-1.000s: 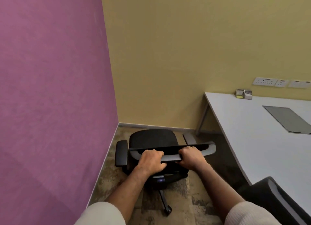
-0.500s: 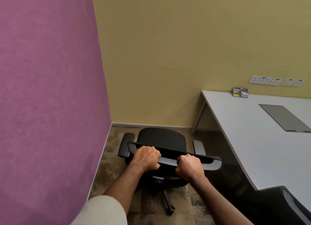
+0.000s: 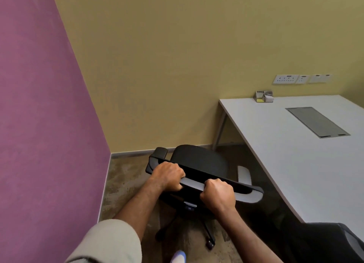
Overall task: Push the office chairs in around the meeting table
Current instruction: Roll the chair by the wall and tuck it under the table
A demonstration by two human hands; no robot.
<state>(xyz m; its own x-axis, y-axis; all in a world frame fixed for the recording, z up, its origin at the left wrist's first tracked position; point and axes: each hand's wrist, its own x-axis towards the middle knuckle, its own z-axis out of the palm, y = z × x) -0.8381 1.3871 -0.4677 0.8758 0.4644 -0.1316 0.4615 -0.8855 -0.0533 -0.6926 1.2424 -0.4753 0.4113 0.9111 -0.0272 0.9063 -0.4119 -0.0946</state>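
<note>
Chair (image 3: pixel 199 160) black (grey-trimmed backrest), gripped by both hands.

Cream pushed-up sleeve (image 3: pixel 110 241), white-blue shoe (image 3: pixel 178 257)

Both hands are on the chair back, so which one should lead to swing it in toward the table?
Probably the left hand. It grips the chair back at the end farther from the table, so pushing there would turn the seat tableward; the right hand can pivot.
</note>
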